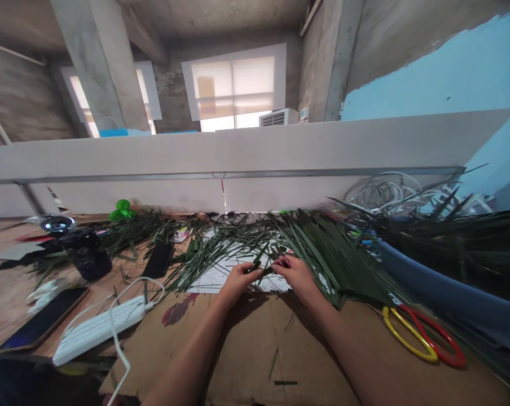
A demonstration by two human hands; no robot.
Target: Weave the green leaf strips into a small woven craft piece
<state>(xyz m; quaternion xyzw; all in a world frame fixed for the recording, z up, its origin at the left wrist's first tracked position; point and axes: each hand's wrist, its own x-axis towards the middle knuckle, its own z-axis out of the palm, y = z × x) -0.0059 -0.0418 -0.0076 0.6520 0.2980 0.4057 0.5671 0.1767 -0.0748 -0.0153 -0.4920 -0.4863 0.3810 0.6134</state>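
My left hand [241, 277] and my right hand [294, 273] meet over the middle of the table, both pinched on a narrow dark green leaf strip [265, 270] that runs between their fingertips. Under and behind the hands lies a white paper sheet [212, 277] covered with loose green leaf strips [221, 248]. A thick fan of long green leaves [322, 248] spreads just right of my right hand. Brown cardboard [259, 338] lies under my forearms.
Yellow and red scissors handles [424, 335] lie at the right. A blue tub [441, 287] holds more leaves. At the left are a white power bank with cable [98, 327], two phones [43, 318] [158, 259] and a dark round object [86, 254]. A white partition [255, 152] bounds the back.
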